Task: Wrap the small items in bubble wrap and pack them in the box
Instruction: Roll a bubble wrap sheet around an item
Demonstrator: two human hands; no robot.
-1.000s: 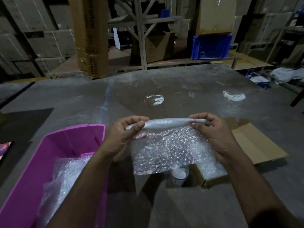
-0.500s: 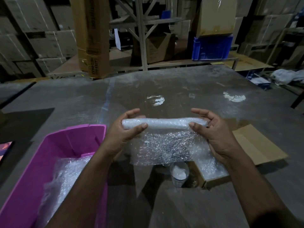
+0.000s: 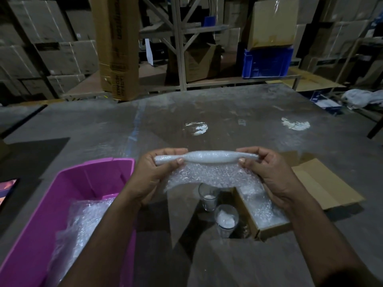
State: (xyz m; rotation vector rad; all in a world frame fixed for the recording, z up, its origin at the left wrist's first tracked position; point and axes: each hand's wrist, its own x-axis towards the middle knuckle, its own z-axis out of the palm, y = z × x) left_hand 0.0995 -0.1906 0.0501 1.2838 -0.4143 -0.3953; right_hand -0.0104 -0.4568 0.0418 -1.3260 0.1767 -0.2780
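Left hand [image 3: 154,175] and right hand [image 3: 269,172] pinch the ends of a half-rolled wrap [image 3: 205,157] above the table's [image 3: 228,112] near edge, its tail hanging loose. Two glasses [image 3: 226,220] stand unwrapped beside the box [image 3: 267,226]; most wrapping and packing seems left.

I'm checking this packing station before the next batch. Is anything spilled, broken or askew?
Nothing stands out. Both hands, left hand and right hand, grip the ends of a bubble wrap roll. Two glasses stand upright on the table beside the cardboard box.
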